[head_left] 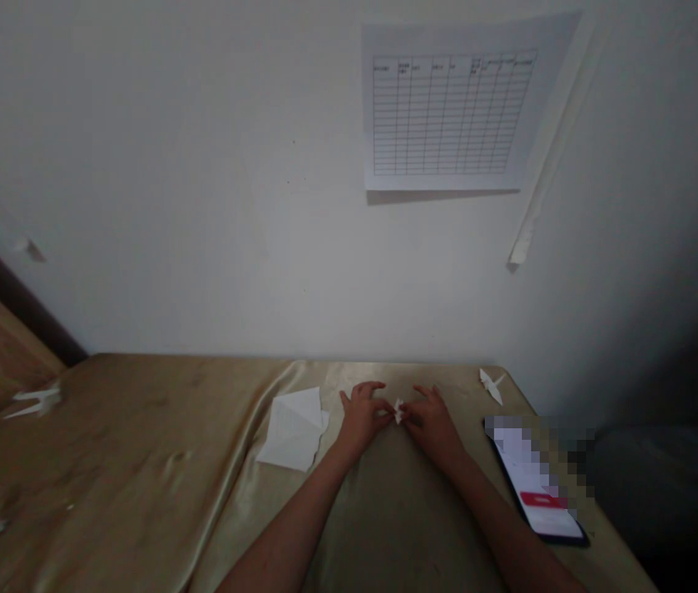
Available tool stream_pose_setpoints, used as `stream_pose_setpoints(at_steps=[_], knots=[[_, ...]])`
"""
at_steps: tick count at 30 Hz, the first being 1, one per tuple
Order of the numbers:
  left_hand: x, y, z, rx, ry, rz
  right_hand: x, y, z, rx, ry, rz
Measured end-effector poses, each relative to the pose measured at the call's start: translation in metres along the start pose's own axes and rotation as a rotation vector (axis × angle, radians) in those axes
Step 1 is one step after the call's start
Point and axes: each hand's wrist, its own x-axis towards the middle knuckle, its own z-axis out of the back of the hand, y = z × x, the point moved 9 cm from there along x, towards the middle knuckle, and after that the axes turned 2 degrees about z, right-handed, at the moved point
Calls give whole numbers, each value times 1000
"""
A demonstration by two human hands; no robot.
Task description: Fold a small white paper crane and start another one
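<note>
Gold cloth (398,527), papers (293,430), phone (531,486), probably paper cranes (491,387)

Left forearm (300,519) and right forearm (500,519), both bare, angle in from the bottom edge. Left hand (361,418) and right hand (429,418) nearly meet around lower center, fingertips pinched, other fingers kinda loosely spread.

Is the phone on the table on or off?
On: the phone has a bright white screen with a red bar; part is blurred out.

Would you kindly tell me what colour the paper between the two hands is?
The paper is white; the head view shows it.
</note>
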Motion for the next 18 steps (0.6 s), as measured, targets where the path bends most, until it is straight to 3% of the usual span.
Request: stream_pose_setpoints(at_steps=[11,18], knots=[[3,-3,-6,60,30,-116,-2,-7,1,-44,-1,-57],[1,-11,-3,116,24,-174,-2,-2,-1,-78,-3,-2]])
